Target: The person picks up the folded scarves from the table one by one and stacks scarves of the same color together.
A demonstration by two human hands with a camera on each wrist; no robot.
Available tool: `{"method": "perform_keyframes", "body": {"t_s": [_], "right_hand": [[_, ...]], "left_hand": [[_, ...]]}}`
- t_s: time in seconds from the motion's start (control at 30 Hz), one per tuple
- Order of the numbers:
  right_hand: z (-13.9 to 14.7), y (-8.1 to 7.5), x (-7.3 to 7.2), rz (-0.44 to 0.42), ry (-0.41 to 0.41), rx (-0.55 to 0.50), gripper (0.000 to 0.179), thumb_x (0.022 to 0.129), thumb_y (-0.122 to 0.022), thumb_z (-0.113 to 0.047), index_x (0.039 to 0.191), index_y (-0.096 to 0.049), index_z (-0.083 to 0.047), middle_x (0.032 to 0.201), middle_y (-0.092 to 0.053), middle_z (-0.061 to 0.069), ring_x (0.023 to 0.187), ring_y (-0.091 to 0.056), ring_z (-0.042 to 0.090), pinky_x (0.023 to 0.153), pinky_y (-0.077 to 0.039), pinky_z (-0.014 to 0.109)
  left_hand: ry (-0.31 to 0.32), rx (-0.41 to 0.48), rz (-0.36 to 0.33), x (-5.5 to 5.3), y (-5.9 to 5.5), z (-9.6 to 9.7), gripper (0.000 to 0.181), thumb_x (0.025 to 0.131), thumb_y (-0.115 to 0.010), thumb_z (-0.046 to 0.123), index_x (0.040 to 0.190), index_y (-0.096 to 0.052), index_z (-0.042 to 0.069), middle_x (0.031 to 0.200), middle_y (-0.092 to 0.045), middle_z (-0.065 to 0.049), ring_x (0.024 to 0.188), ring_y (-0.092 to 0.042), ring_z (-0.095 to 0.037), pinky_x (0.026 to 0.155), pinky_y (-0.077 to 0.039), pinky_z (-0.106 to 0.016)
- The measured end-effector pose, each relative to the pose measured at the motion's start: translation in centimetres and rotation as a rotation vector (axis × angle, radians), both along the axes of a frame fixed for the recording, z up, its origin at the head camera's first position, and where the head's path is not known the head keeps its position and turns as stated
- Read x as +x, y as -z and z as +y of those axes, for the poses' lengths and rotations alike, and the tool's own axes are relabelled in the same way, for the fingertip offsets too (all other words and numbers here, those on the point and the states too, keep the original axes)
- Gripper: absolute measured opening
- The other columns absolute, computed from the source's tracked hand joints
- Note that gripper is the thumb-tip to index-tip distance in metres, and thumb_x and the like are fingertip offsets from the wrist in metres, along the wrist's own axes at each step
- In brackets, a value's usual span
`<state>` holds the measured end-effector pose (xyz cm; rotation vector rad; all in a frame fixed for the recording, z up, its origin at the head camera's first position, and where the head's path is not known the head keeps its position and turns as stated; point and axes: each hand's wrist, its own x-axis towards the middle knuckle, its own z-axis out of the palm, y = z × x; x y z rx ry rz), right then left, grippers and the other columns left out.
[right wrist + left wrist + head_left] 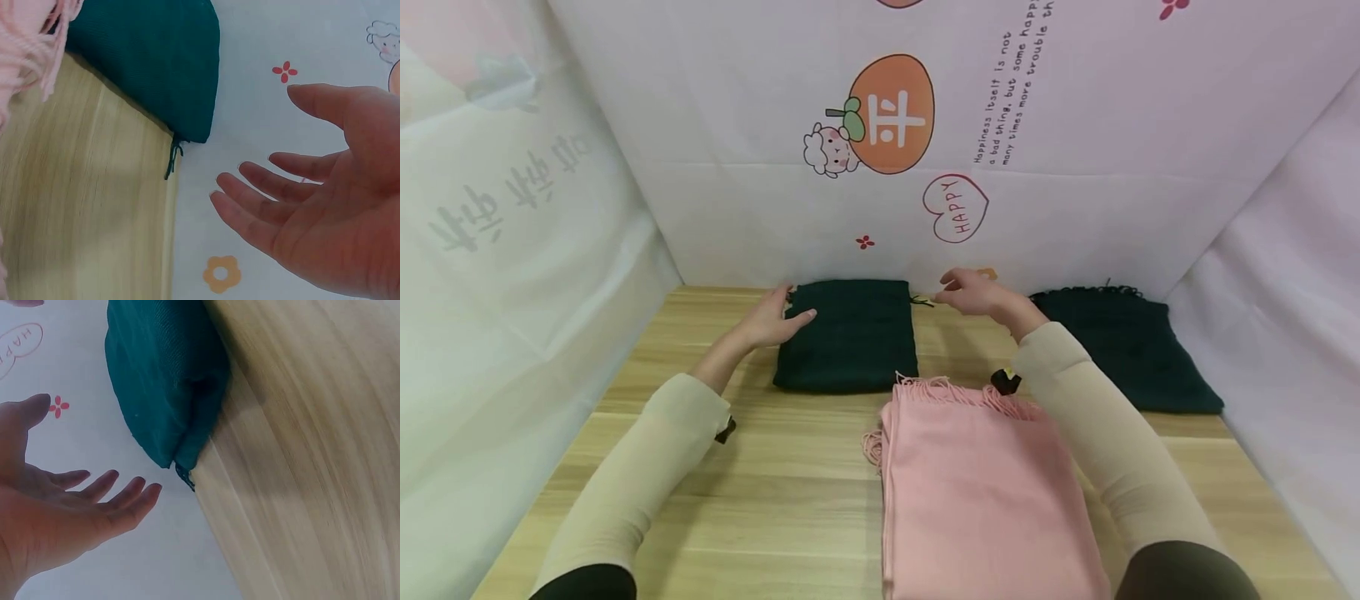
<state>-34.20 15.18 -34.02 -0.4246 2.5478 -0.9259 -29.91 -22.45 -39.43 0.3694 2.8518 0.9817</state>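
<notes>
A dark green folded scarf lies flat at the back of the wooden table, a bit of fringe poking out at its sides. At its left edge is my left hand, fingers spread and thumb over the cloth in the head view; the left wrist view shows this hand apart from the scarf, holding nothing. To the scarf's right my right hand hovers with relaxed fingers and an empty palm. The right wrist view shows that hand beside the scarf's fringed corner.
A pink folded scarf with fringe lies at the front, right of centre. Another dark green scarf lies at the back right, partly behind my right sleeve. White printed cloth hangs behind the table and on both sides.
</notes>
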Motion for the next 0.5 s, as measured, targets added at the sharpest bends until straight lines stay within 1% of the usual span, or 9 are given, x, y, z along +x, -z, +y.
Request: {"method": "perform_keyframes", "body": {"t_s": [0.1, 0.2, 0.33, 0.4, 0.5], "right_hand": [[-0.4, 0.5, -0.7, -0.052, 0.016, -0.055, 0.06, 0.107, -0.054, -0.03, 0.153, -0.034, 0.003, 0.155, -0.038, 0.027, 0.136, -0.047, 0.042, 0.111, -0.043, 0.055], [-0.8, 1.0, -1.3, -0.105, 0.023, -0.108, 0.061, 0.108, -0.052, -0.029, 0.154, -0.032, 0.005, 0.157, -0.035, 0.027, 0.139, -0.044, 0.044, 0.111, -0.042, 0.055], [-1.3, 2.0, -2.3, -0.171, 0.056, -0.187, 0.06, 0.108, -0.052, -0.028, 0.154, -0.032, 0.004, 0.157, -0.034, 0.025, 0.141, -0.043, 0.044, 0.111, -0.042, 0.055], [-1.6, 2.5, -2.6, -0.203, 0.078, -0.221, 0.059, 0.107, -0.052, -0.027, 0.153, -0.033, 0.004, 0.156, -0.035, 0.025, 0.141, -0.042, 0.045, 0.112, -0.041, 0.055], [-1.9, 3.3, -3.0, -0.254, 0.122, -0.265, 0.057, 0.107, -0.053, -0.026, 0.152, -0.033, 0.004, 0.156, -0.036, 0.025, 0.141, -0.042, 0.045, 0.113, -0.039, 0.056]], "left_hand": [[-0.018, 0.043, -0.05, -0.4, 0.2, -0.2, 0.082, 0.105, -0.054, 0.045, 0.16, -0.017, -0.003, 0.16, -0.028, -0.029, 0.143, -0.036, -0.045, 0.114, -0.036, -0.059], [-0.04, 0.107, -0.105, -0.9, 0.5, -0.4, 0.082, 0.105, -0.053, 0.046, 0.161, -0.016, -0.002, 0.163, -0.024, -0.028, 0.147, -0.03, -0.045, 0.115, -0.033, -0.059], [-0.084, 0.176, -0.172, -1.6, 1.1, -0.8, 0.08, 0.106, -0.052, 0.047, 0.161, -0.017, 0.001, 0.164, -0.022, -0.029, 0.15, -0.025, -0.045, 0.116, -0.032, -0.058], [-0.108, 0.198, -0.201, -1.9, 1.4, -0.9, 0.079, 0.105, -0.052, 0.047, 0.162, -0.018, 0.004, 0.163, -0.022, -0.028, 0.149, -0.026, -0.045, 0.116, -0.034, -0.058], [-0.142, 0.221, -0.243, -2.2, 1.7, -1.0, 0.079, 0.105, -0.052, 0.049, 0.163, -0.018, 0.007, 0.163, -0.024, -0.028, 0.146, -0.031, -0.045, 0.112, -0.04, -0.057]]}}
